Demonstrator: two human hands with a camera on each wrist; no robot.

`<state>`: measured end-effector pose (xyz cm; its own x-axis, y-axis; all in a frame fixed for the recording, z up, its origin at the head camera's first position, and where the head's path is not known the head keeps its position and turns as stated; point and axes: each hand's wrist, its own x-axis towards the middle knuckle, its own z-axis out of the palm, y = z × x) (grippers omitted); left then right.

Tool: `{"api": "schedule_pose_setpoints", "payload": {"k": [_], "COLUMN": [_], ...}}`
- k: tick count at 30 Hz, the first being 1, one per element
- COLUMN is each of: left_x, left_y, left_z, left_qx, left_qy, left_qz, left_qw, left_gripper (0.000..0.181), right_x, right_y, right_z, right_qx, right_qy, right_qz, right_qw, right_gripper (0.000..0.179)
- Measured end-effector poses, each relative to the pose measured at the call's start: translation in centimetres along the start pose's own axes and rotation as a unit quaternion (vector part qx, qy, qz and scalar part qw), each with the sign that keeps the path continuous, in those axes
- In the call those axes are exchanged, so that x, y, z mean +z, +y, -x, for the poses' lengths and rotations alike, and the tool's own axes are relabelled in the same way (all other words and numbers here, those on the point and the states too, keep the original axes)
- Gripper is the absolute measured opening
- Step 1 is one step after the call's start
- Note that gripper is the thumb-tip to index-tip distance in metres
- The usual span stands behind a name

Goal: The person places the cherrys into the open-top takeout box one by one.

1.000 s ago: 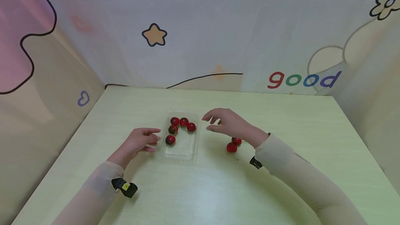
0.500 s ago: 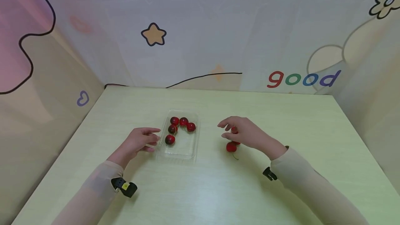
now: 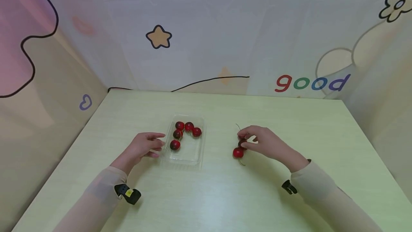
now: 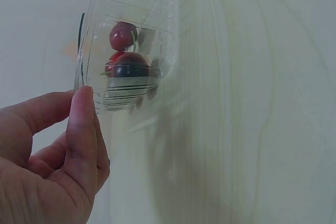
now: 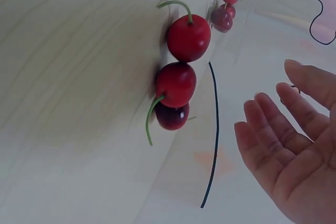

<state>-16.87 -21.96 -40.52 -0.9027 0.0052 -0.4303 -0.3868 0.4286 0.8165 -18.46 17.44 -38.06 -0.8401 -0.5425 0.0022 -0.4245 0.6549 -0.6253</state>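
Head view: right hand (image 3: 268, 143) is down at the loose fruit, thumb and forefinger apart, with a dark cherry (image 3: 241, 143) showing between their tips; contact cannot be confirmed from this angle. A red cherry (image 3: 238, 153) sits on the tabletop (image 3: 193, 203) just on the near side of the thumb tip, and a thin stem (image 3: 238, 127) rises beyond the forefinger. The right wrist view supplies what the head view partly hides: three cherries (image 5: 176, 85) in a close row, green stems attached, the right fingers spread and slightly bent, with a gap between them and the fruit. Left hand (image 3: 143, 146) is at the near-left side of the clear tray (image 3: 189, 156), fingers extended and separated. Only the left wrist view gives the rim at close range, the foremost fingertip overlapping it. Five cherries (image 3: 189, 126) lie inside the tray, to the right of the left fingertips; the head view shows all five, the left wrist view only three of them through the plastic. Compared with half a second ago, the right hand has come lower and further right, to the fruit it then hovered over; the left hand, tray and tray contents are unchanged.
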Motion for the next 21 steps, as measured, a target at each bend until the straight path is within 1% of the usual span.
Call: {"api": "schedule_pose_setpoints", "payload": {"k": [5, 10, 16, 21], "left_x": [0.0, 0.1, 0.1, 0.2], "left_y": [0.0, 0.0, 0.1, 0.1], "left_z": [0.0, 0.0, 0.0, 0.0], "left_qx": [-0.001, -0.003, -0.004, -0.01], "left_qy": [0.001, -0.001, 0.0, 0.0], "left_qz": [0.001, 0.0, -0.001, 0.001], "left_qw": [1.0, 1.0, 1.0, 0.9999], "left_gripper": [0.045, 0.045, 0.045, 0.046], "right_x": [-0.3, -0.4, -0.3, 0.0], "right_y": [0.6, 1.4, 2.8, 3.7], "right_z": [0.1, -0.1, -1.1, -1.9], "right_qx": [0.017, 0.024, 0.021, 0.038], "right_qy": [-0.011, -0.019, -0.012, -0.027], "right_qz": [0.013, 0.036, 0.046, 0.051], "right_qw": [0.9997, 0.9989, 0.9987, 0.9976], "right_gripper": [0.038, 0.039, 0.036, 0.038]}}
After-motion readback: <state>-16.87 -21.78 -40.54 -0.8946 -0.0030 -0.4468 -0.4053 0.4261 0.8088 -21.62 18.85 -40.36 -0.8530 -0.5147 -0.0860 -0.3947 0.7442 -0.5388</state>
